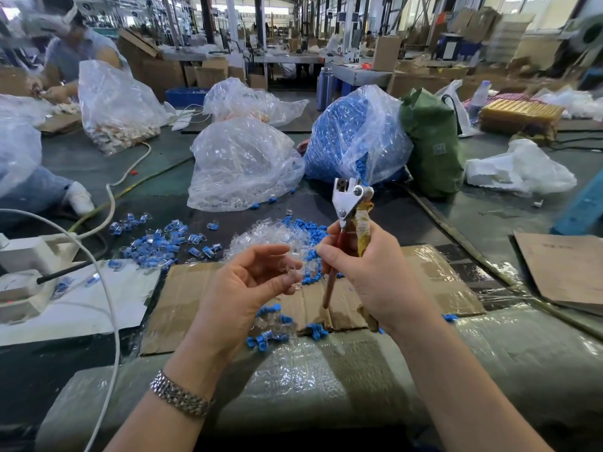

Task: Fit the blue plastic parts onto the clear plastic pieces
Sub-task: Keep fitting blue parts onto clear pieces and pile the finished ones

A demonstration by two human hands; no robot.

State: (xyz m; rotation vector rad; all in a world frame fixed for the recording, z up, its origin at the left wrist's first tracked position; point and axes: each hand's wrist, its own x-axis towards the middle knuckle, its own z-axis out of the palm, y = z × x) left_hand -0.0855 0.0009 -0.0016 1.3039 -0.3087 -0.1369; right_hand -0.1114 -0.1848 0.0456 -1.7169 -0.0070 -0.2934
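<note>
A small clear plastic piece [291, 272] sits at the fingertips of the left hand [248, 288], pinched lightly between thumb and curled fingers just above the flattened brown cardboard sheet [182, 298]. Close beside it, the right hand [365, 275] pinches a small blue plastic part [314, 255] at its fingertips while its palm and remaining fingers wrap the handles of a pair of metal pliers with one red and one tape-wound handle [350, 207], head pointing up.

The step in hand looks like bringing the two together. It would go best if the blue part is lined up squarely with the clear piece's opening before any pressing, and the pliers are kept tucked away so they do not knock the piece loose.

The clear piece is nearly invisible against the loose heap of clear pieces [267, 238] behind it, so its shape and orientation cannot be made out. Finished blue-and-clear assemblies [156, 243] lie scattered to the left; a bulging clear bag of blue parts [346, 138] stands beyond.
</note>
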